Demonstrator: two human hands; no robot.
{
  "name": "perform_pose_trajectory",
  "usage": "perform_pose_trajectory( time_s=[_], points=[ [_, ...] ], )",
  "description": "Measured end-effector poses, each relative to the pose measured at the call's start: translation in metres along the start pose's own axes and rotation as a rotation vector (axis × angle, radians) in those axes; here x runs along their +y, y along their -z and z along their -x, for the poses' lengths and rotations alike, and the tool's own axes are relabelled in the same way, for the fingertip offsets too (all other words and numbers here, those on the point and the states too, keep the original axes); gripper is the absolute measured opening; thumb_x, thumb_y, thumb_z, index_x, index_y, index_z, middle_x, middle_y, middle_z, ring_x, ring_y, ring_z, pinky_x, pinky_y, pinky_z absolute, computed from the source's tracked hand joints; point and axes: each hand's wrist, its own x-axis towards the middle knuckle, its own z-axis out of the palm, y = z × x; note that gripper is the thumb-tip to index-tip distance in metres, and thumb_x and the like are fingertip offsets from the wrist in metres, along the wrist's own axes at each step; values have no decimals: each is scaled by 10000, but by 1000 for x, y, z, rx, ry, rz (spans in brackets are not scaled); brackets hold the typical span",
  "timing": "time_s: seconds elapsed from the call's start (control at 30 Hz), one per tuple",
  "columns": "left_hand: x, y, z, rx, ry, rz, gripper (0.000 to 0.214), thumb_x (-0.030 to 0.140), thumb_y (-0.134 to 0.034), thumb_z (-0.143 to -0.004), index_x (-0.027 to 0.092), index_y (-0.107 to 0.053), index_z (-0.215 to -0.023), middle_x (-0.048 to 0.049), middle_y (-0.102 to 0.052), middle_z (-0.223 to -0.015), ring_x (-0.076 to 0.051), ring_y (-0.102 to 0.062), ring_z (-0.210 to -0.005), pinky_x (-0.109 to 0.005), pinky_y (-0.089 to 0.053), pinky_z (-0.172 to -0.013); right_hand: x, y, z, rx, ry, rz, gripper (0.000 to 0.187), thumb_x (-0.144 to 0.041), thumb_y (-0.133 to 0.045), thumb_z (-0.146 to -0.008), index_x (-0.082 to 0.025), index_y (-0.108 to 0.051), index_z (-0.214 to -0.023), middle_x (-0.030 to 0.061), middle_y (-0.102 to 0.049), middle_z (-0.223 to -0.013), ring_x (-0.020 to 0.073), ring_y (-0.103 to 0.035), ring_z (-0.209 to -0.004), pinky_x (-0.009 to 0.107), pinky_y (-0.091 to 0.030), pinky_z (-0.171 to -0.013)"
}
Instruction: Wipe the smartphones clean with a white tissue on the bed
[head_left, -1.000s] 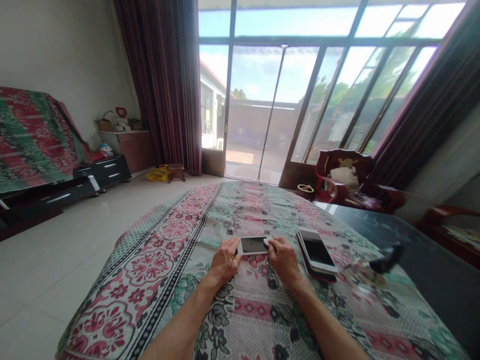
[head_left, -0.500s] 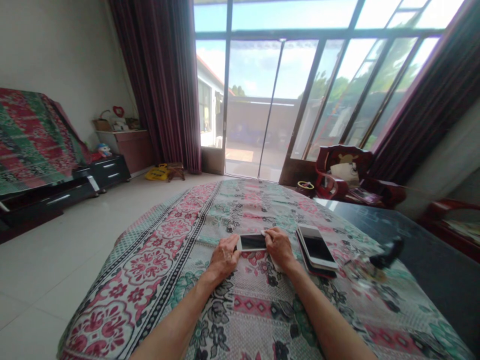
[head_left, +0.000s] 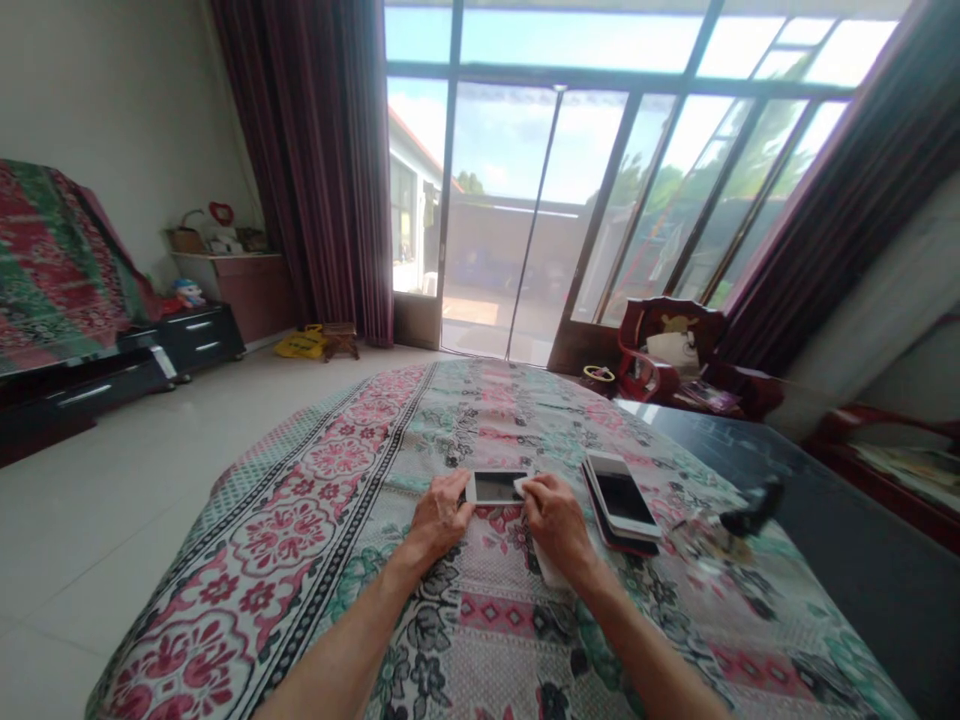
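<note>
A white smartphone (head_left: 498, 487) with a dark screen lies lengthwise across the patterned tablecloth (head_left: 495, 570). My left hand (head_left: 442, 512) grips its left end, fingers and thumb closed at the edge. At the phone's right end, my right hand (head_left: 555, 515) pinches a white cloth or tissue (head_left: 551, 568). One corner of it touches the screen, and the rest hangs below the palm, partly hidden. To the right lies a stack of phones, with a larger white phone (head_left: 621, 495) on top of a dark one.
Right of the stack, a clear object with a black nozzle-like top (head_left: 752, 508) appears blurred. A dark table (head_left: 847, 540) adjoins on the right. Beyond stand a red wooden chair (head_left: 675, 350), glass doors (head_left: 510, 230) and, at left, a small stool (head_left: 341, 340).
My right hand has shifted slightly down off the screen toward the phone's right edge, so more white cloth shows. My left hand keeps its hold. The view has turned a little.
</note>
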Motion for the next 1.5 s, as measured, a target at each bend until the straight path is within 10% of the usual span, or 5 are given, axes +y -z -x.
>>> perform_pose_trajectory(
  time_s=[0.3, 0.5, 1.0, 1.2, 1.5],
  points=[
    [-2, -1, -2, 137, 116, 145, 480, 104, -515, -726, 174, -618, -1189, -83, -663, -1184, -207, -627, -1045, -374, -503, -965, 3, 6, -13, 173, -63, -203, 321, -250, -407, -855, -187, -669, -1029, 93, -663, -1060, 198, -621, -966, 323, -465, -879],
    [6, 1, -1, 273, 31, 96, 319, 150, -501, -787, 169, -661, -1063, -80, -692, -995, -202, -632, -940, -360, -520, -904, 30, 21, -4, -29, -258, -7, 320, -412, -524, -790, -173, -689, -925, 76, -690, -837, 208, -635, -755, 297, -464, -704],
    [41, 7, 7, 77, -103, 256, 380, 332, -593, -808, 150, -632, -1139, -110, -652, -1118, -176, -648, -844, -308, -556, -804, -21, 11, 2, -68, -173, -323, 209, -299, -501, -808, -199, -665, -890, 39, -707, -816, 163, -643, -691, 242, -469, -638],
    [26, 2, 0, 124, -70, 157, 438, 52, -444, -730, 161, -662, -1094, -85, -654, -1172, -199, -592, -1123, -349, -459, -1031, 1, 12, -9, 54, -79, -267, 315, -200, -486, -783, -195, -638, -1058, 77, -676, -1066, 193, -636, -959, 309, -468, -891],
    [9, 2, 0, 40, -18, -48, 505, 10, -439, -719, 180, -667, -1136, -66, -668, -1192, -207, -595, -1114, -369, -450, -1034, 34, -6, -14, -231, 43, -184, 657, -170, -555, -682, -172, -478, -1335, 138, -478, -1394, 265, -441, -1286, 423, -326, -1076]
  ],
)
